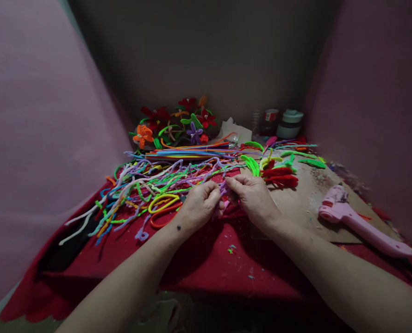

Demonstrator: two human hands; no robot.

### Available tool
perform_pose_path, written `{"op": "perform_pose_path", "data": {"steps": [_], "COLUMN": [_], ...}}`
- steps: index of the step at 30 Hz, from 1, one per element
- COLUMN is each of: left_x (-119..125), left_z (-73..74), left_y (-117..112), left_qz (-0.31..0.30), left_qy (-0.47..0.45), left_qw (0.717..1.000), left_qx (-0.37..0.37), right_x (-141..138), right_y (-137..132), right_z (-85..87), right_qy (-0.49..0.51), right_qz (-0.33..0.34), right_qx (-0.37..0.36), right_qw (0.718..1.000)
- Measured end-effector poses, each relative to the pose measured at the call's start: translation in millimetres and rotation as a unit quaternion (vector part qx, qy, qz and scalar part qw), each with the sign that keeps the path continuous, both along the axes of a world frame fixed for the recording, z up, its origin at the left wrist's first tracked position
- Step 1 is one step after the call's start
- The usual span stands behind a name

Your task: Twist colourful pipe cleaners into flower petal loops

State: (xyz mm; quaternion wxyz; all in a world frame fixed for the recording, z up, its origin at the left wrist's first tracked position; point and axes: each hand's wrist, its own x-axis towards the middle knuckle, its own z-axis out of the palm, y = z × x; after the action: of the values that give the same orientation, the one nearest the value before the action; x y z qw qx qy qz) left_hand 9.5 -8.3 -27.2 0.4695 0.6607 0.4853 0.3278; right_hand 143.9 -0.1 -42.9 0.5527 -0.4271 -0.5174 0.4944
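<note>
A purple pipe cleaner (223, 187) is pinched between my two hands, above the red cloth near the middle of the table. My left hand (202, 203) is closed, thumb against fingers, on its left side. From the right, my right hand (252, 196) grips it with thumb and forefinger. Much of the pipe cleaner is hidden by my fingers, so its full shape cannot be seen. Just left of my left hand lie scissors with yellow and orange handles (164, 203). Loose pipe cleaners in many colours (157, 180) spread out behind and beside them.
Fuzzy flowers (194, 132) stand at the back, behind a bundle of straight pipe cleaners (192, 151). On the cardboard (305, 199) to the right lie red petals (280, 178), green leaves (251, 165) and a pink glue gun (362, 222). A lidded jar (290, 124) stands behind.
</note>
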Motion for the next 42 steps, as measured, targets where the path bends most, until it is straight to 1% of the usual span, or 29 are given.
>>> {"op": "perform_pose_path", "data": {"steps": [3,6,10,12,15,19,22,24,28,30,32,34,36,39,40,42], "left_x": [-4.0,-9.6,-13.0,-13.4,-13.7,-12.8,-10.0,-7.6,-3.8,-2.5,-1.7,-1.5,-1.8,-2.1,-1.9,-1.1], "left_z": [2.8,3.4,3.8,4.8,6.6,8.9,9.1,7.5,1.4,-1.2,-2.8,-4.0,-5.2,-7.8,-8.7,-9.8], "left_y": [1.7,5.2,7.7,7.6,6.7,5.6,4.6,4.2,4.4,4.5,4.6,4.6,4.3,3.5,3.2,3.0], "left_qz": [-0.042,-0.083,-0.089,-0.083,-0.087,-0.098,-0.076,-0.05,-0.004,0.007,0.016,0.028,0.041,0.052,0.053,0.048], "left_qy": [-0.076,-0.129,-0.123,-0.117,-0.119,-0.115,-0.1,-0.078,-0.022,-0.015,-0.018,-0.01,0.016,0.062,0.065,0.046], "left_qw": [0.995,0.984,0.983,0.984,0.984,0.986,0.991,0.995,0.996,0.995,0.994,0.993,0.988,0.977,0.978,0.987], "left_qx": [-0.058,-0.087,-0.102,-0.104,-0.098,-0.071,-0.052,-0.022,0.084,0.102,0.104,0.116,0.15,0.196,0.191,0.146], "right_x": [2.5,4.3,5.3,6.1,7.9,7.6,4.8,2.5,-0.7,-1.6,-2.2,-2.7,-3.2,-3.6,-3.5,-3.0], "right_y": [1.2,2.2,2.5,2.7,4.0,5.6,4.1,2.3,-0.4,-0.5,0.0,0.4,0.3,-0.5,-0.7,-0.9], "right_z": [1.2,2.7,5.2,6.3,6.2,3.9,3.4,3.5,1.4,-0.7,-2.4,-2.7,-1.6,0.3,0.5,0.2], "right_qy": [0.008,0.037,0.073,0.081,0.064,0.03,0.024,0.041,0.093,0.119,0.142,0.146,0.131,0.088,0.069,0.029], "right_qz": [0.004,0.009,0.023,0.028,0.03,0.031,0.037,0.05,0.097,0.114,0.126,0.125,0.105,0.085,0.083,0.077], "right_qx": [-0.002,-0.025,-0.055,-0.055,-0.035,-0.012,-0.013,-0.024,-0.048,-0.057,-0.074,-0.095,-0.106,-0.098,-0.092,-0.079], "right_qw": [1.0,0.999,0.996,0.995,0.997,0.999,0.999,0.998,0.99,0.985,0.979,0.977,0.98,0.988,0.99,0.993]}}
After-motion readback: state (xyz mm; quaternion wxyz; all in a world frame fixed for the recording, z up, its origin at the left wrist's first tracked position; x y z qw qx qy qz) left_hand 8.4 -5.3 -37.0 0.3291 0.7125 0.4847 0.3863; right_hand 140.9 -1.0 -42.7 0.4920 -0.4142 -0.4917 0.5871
